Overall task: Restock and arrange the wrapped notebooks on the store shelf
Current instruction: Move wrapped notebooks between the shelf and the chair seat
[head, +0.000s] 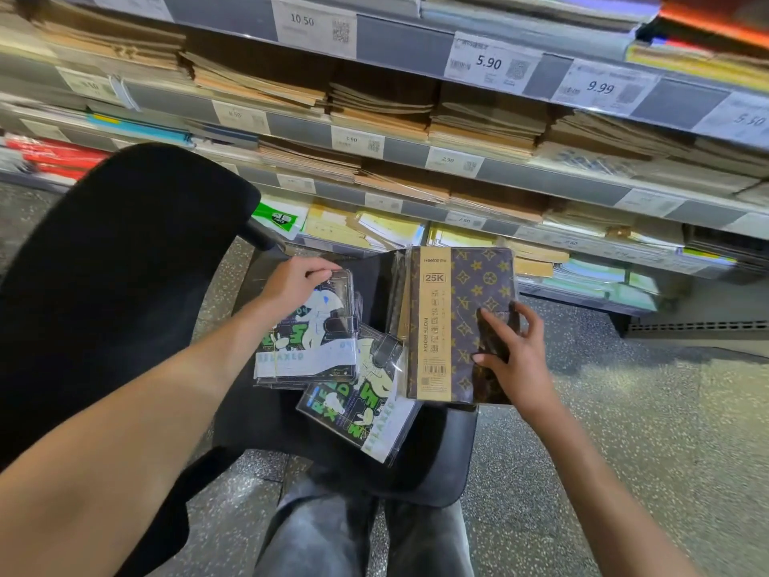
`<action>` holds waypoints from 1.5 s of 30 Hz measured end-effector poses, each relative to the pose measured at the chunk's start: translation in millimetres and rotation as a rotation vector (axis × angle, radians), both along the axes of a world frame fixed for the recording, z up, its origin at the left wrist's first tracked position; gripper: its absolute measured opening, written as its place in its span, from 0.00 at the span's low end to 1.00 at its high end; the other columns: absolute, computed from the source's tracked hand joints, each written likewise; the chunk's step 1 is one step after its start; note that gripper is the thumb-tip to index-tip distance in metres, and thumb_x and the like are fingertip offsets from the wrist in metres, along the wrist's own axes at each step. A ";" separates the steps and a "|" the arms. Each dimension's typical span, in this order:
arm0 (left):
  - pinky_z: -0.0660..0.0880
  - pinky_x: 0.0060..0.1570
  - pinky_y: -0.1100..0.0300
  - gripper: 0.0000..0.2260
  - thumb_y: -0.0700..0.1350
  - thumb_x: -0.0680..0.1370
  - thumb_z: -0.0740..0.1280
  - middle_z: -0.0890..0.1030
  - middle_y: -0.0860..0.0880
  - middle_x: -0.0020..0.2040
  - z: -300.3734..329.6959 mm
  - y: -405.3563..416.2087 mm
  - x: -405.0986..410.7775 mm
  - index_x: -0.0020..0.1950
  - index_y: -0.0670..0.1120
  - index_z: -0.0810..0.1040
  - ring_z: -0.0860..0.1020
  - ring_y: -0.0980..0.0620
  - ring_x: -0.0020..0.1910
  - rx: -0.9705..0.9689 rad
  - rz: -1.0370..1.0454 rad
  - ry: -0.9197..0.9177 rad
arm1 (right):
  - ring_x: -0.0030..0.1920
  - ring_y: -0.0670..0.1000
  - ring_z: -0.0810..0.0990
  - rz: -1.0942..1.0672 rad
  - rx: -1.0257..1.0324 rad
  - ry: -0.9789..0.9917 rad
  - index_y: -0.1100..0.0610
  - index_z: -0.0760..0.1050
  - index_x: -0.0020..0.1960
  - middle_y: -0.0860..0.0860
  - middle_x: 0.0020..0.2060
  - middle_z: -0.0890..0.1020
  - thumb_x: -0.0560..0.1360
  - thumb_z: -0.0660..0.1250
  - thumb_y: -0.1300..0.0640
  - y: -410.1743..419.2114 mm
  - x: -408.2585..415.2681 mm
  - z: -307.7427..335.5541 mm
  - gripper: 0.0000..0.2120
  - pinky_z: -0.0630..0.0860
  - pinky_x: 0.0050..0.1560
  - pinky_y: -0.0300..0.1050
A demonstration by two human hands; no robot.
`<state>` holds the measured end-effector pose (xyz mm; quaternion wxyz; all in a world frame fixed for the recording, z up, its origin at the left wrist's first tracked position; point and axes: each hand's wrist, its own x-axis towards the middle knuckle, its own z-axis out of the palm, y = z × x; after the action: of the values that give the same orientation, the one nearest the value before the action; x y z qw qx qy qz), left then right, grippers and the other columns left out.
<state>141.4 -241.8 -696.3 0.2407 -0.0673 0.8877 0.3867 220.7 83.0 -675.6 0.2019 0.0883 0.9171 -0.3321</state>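
Wrapped notebooks lie on the seat of a black office chair [441, 460] in front of me. My left hand [297, 281] grips the top edge of a clear-wrapped notebook with a green and white cartoon cover [310, 339]. A second notebook of the same design [362, 410] lies tilted beneath it. My right hand [514, 349] holds the right edge of a brown patterned notebook with a tan "25K" band [457, 322], thumb on its cover and fingers curled round its side. That one tops a small stack of similar notebooks.
The chair's black backrest [120, 260] rises at the left. Shelves [520, 181] packed with stacked kraft and coloured notebooks run across the top, with price tags [491, 62] on their rails. Speckled floor [649, 431] lies to the right. My grey trousers [362, 535] show below.
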 end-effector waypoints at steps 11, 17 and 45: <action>0.59 0.67 0.55 0.16 0.41 0.78 0.64 0.71 0.46 0.67 -12.8 17.0 35.1 0.67 0.47 0.73 0.65 0.46 0.68 -0.070 0.089 0.096 | 0.72 0.60 0.58 -0.006 -0.026 -0.033 0.50 0.69 0.69 0.56 0.71 0.54 0.67 0.74 0.66 5.1 -3.0 -4.3 0.33 0.56 0.73 0.56; 0.61 0.61 0.62 0.14 0.40 0.77 0.65 0.72 0.53 0.60 9.0 41.8 124.0 0.62 0.47 0.75 0.67 0.54 0.61 -0.010 0.266 0.098 | 0.73 0.58 0.57 -0.016 -0.068 -0.020 0.49 0.68 0.69 0.54 0.72 0.52 0.69 0.73 0.63 5.4 2.7 -5.2 0.31 0.57 0.73 0.59; 0.70 0.59 0.56 0.37 0.38 0.74 0.70 0.66 0.46 0.53 -9.9 134.9 230.9 0.71 0.64 0.55 0.73 0.44 0.49 0.245 0.806 -0.221 | 0.74 0.64 0.49 0.013 0.179 0.110 0.47 0.66 0.71 0.54 0.76 0.54 0.72 0.71 0.52 -16.5 72.7 -23.2 0.30 0.53 0.71 0.62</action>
<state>372.4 -106.9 -706.2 0.1703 -0.4202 0.7072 0.5425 293.4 66.6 -698.8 0.1447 0.0818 0.9534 -0.2520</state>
